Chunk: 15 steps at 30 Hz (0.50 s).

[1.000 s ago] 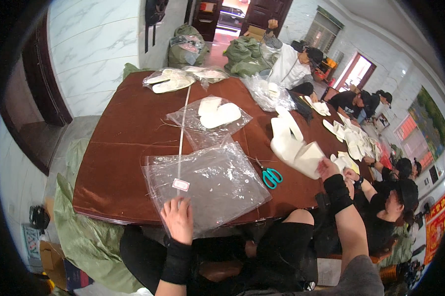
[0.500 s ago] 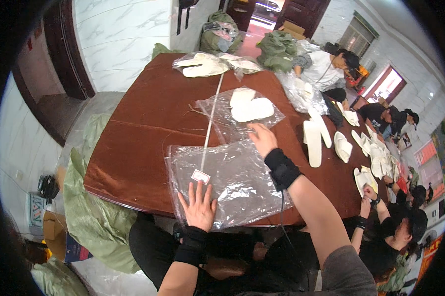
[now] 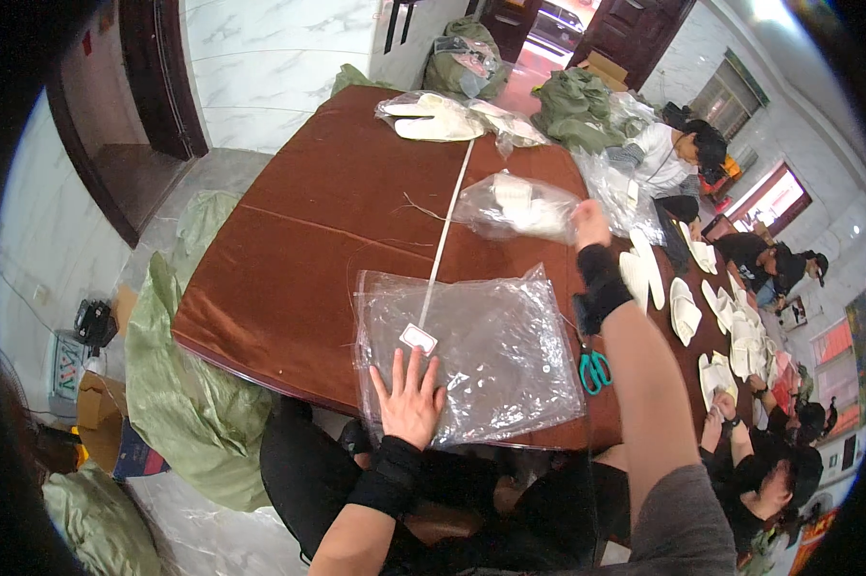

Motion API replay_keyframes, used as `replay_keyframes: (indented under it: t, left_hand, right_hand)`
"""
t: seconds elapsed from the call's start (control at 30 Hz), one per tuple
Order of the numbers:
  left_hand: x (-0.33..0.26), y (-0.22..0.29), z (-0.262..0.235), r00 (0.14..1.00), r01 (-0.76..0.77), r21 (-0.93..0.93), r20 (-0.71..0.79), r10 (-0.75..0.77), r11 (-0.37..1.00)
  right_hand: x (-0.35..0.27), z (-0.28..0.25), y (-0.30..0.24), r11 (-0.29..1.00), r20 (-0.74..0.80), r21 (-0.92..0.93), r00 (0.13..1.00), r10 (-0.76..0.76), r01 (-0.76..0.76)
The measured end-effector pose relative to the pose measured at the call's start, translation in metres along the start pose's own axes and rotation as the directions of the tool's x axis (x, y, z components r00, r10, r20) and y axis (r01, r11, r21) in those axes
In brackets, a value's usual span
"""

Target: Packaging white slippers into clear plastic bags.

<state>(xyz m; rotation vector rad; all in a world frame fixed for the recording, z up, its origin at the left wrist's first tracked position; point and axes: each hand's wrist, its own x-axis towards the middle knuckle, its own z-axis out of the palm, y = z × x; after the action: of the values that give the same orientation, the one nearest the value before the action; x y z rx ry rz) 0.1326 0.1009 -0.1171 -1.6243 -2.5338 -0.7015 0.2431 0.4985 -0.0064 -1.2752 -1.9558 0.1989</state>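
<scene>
From the head view, my left hand (image 3: 411,398) lies flat with fingers spread on the stack of clear flat plastic bags (image 3: 471,350) at the near edge of the reddish-brown table (image 3: 308,250). My right hand (image 3: 587,223) is stretched out, its grip pinched shut on the edge of a clear plastic bag holding white insoles (image 3: 515,206), which hangs lifted above mid-table. I judge the slack film could slip from so narrow a pinch, or the bag could tip and spill. The teal-handled scissors (image 3: 594,370) lie just under my forearm, easy to knock.
</scene>
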Motion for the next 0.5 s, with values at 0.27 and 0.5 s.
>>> replay_keyframes:
  t: [0.27,0.5]
  left_hand:
    - [0.0,0.005,0.011,0.999,-0.025,-0.047,-0.041,0.023,0.999]
    - [0.001,0.005,0.008,0.999,-0.032,-0.03,-0.036,0.031,0.999]
  right_hand:
    - [0.08,-0.188,0.01,0.896,-0.217,0.408,0.972,-0.089,0.174]
    - [0.024,-0.273,-0.063,0.88,0.409,0.474,0.891,-0.2,-0.021]
